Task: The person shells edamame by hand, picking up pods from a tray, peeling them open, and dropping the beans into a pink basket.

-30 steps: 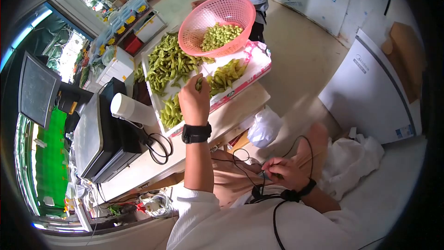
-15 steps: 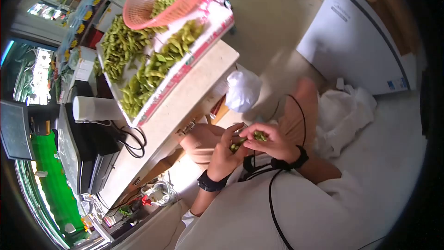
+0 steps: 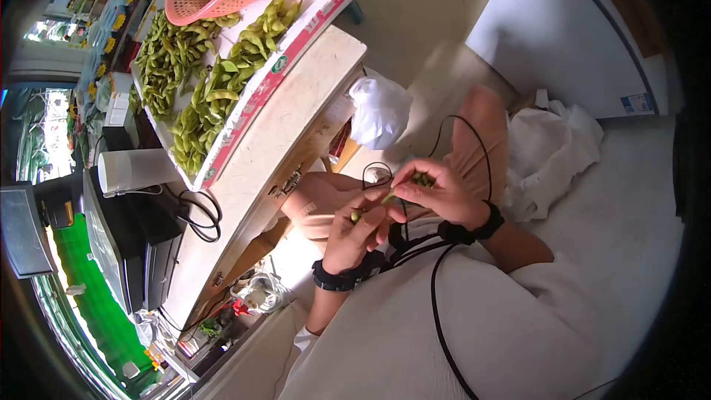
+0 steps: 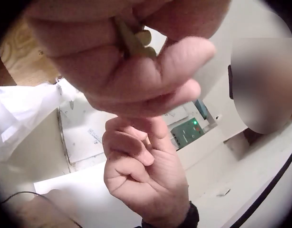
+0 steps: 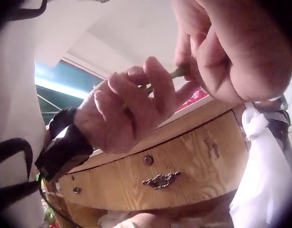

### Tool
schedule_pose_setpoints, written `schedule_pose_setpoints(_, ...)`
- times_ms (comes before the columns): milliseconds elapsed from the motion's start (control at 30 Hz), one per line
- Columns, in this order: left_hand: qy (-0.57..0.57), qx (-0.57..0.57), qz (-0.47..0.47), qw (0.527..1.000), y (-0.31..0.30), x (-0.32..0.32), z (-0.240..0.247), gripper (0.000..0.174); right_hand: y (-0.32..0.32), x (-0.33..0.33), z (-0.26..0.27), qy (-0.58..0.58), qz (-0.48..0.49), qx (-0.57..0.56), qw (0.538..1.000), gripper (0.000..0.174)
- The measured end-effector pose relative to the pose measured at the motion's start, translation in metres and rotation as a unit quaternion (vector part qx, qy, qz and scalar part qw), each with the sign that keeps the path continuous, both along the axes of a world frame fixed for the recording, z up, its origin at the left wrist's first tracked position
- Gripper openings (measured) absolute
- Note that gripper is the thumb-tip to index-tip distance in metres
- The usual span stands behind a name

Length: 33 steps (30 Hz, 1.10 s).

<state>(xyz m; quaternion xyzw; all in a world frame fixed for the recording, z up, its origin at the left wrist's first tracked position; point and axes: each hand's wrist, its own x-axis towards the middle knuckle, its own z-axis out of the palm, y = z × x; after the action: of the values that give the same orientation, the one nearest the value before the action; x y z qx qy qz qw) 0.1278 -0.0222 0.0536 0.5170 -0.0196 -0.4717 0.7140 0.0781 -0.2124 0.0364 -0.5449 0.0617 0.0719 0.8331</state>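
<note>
Both hands are close together above the lap in the head view. The left hand (image 3: 352,237) holds green edamame pods (image 4: 129,39) in its curled fingers, with a rounded green end showing near the thumb. From the right, the right hand (image 3: 441,192) pinches the tip of an edamame pod (image 5: 178,72) that spans between the two hands. More green beans (image 3: 422,179) show within the right hand's curled fingers. On the table lies a white tray (image 3: 244,113) with heaps of edamame pods (image 3: 215,96), and a pink colander (image 3: 181,0) holding shelled beans at its far end.
A white plastic bag (image 3: 379,112) hangs at the table (image 3: 326,59) corner. Left of the tray stand a white cylinder (image 3: 133,170) and a black cash register (image 3: 141,244). Black cables (image 3: 437,318) run across the shirt. A white appliance (image 3: 548,37) stands at right.
The left hand has come back from the tray to the lap with pods and met the right hand. The right hand has risen slightly and now pinches a pod. The head view has tilted down.
</note>
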Motion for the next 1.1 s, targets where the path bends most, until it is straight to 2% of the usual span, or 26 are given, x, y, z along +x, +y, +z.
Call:
schedule_pose_setpoints(100, 0.041, -0.062, 0.037, 0.997, 0.000, 0.001, -0.004, 0.025, -0.008, 0.000, 0.007, -0.023, 0.003, -0.091, 0.996, 0.017)
schedule_pose_setpoints(233, 0.054, -0.076, 0.052, 0.994, -0.005, -0.002, -0.008, 0.021, -0.008, -0.002, 0.011, -0.033, 0.025, -0.045, 0.998, 0.018)
schedule_pose_setpoints(300, 0.009, -0.015, 0.140, 0.990, -0.013, -0.007, -0.005, 0.016, -0.006, -0.003, 0.009, 0.005, -0.006, -0.062, 0.998, 0.018)
schedule_pose_setpoints(433, 0.021, -0.027, 0.098, 0.995, -0.002, -0.003, -0.010, 0.014, -0.001, -0.006, -0.004, -0.016, -0.030, -0.027, 0.999, 0.017)
schedule_pose_setpoints(533, -0.034, 0.006, 0.092, 0.995, -0.007, -0.008, -0.006, 0.015, -0.003, -0.007, 0.002, 0.048, 0.014, -0.044, 0.998, 0.014)
schedule_pose_setpoints(600, -0.066, 0.046, 0.106, 0.991, -0.012, -0.010, 0.000, 0.015, -0.001, -0.007, 0.001, 0.025, 0.005, -0.029, 0.999, 0.013)
schedule_pose_setpoints(700, -0.122, 0.015, 0.132, 0.984, -0.015, -0.013, -0.010, 0.014, 0.001, -0.007, 0.001, -0.016, 0.013, -0.065, 0.998, 0.012)
schedule_pose_setpoints(833, -0.148, 0.023, 0.119, 0.982, -0.013, -0.012, -0.009, 0.011, 0.000, -0.008, -0.005, -0.021, 0.006, -0.078, 0.997, 0.011)
schedule_pose_setpoints(1100, -0.159, 0.019, 0.100, 0.982, -0.011, -0.006, -0.011, 0.008, -0.002, -0.007, 0.003, 0.055, 0.027, -0.030, 0.998, 0.010)
